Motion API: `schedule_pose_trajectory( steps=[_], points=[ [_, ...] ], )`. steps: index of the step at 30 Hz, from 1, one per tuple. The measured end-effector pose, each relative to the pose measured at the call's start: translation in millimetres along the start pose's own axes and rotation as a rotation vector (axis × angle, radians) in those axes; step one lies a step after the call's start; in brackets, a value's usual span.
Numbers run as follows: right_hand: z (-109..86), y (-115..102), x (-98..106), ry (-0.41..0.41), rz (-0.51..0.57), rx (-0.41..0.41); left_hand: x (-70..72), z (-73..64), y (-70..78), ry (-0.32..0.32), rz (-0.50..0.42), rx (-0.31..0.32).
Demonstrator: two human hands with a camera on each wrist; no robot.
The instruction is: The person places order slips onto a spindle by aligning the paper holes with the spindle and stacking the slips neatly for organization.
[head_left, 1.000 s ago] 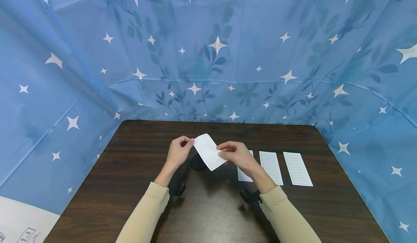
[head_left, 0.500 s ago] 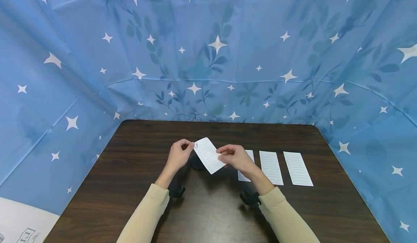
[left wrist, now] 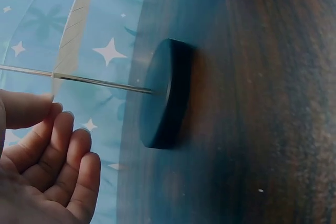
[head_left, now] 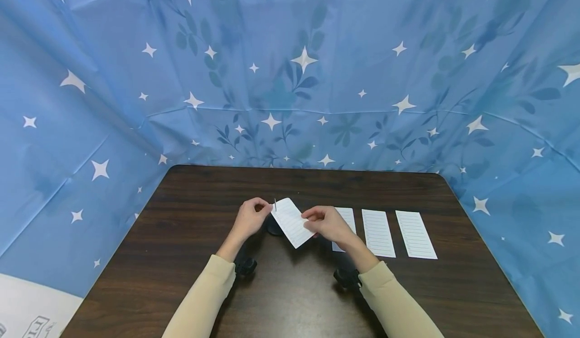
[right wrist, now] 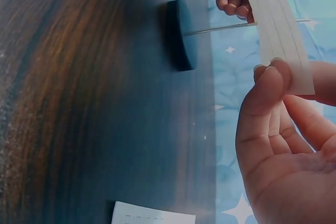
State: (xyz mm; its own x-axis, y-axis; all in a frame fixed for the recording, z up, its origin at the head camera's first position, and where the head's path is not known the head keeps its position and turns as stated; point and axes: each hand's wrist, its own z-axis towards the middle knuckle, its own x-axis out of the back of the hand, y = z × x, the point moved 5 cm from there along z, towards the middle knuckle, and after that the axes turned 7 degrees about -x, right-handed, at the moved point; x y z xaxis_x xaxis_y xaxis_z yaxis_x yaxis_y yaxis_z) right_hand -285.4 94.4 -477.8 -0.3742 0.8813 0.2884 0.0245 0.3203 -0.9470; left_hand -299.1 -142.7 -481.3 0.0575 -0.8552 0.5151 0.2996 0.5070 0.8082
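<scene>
A white lined slip of paper (head_left: 292, 223) is held tilted between both hands. The thumb and fingertips of my left hand (head_left: 248, 220) pinch its upper left corner; my right hand (head_left: 330, 223) pinches its right corner. The thin metal rod of a paper spike (left wrist: 113, 84) passes through the slip near the left fingertips, with its end showing beyond the paper. In the left wrist view, the slip is partway along the rod, apart from the round black base (left wrist: 170, 98). The head view shows that base mostly covered by the slip.
Three more lined slips lie in a row to the right: a near one (head_left: 346, 219) partly behind my right hand, a middle one (head_left: 378, 233) and a far one (head_left: 415, 234). Behind the dark wooden table (head_left: 290, 297) hangs a blue star-patterned cloth (head_left: 290, 76).
Both hands and the slip have come down a little in the head view. The spike's tip now sticks up through the slip's upper left corner, where it did not show one second ago.
</scene>
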Motion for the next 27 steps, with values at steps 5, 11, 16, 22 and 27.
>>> schedule_pose_trajectory(
  steps=[5, 11, 16, 22, 27],
  points=[
    [-0.1, 3, -3, 0.009, -0.041, -0.001, -3.5, -1.8, -5.2, -0.032, 0.030, 0.024],
    [4.8, 13, -7, 0.032, -0.132, -0.007, -8.3, -2.7, -12.0, -0.056, 0.089, 0.029],
    [6.6, 15, -10, 0.042, -0.184, -0.020, -11.2, -3.0, -15.3, -0.065, 0.118, 0.015],
    [10.0, 20, -13, 0.055, -0.235, -0.023, -15.6, -3.4, -19.7, -0.083, 0.164, 0.014],
    [11.0, 23, -14, 0.078, -0.286, -0.030, -19.6, -3.7, -22.0, -0.101, 0.213, 0.030]
  ],
)
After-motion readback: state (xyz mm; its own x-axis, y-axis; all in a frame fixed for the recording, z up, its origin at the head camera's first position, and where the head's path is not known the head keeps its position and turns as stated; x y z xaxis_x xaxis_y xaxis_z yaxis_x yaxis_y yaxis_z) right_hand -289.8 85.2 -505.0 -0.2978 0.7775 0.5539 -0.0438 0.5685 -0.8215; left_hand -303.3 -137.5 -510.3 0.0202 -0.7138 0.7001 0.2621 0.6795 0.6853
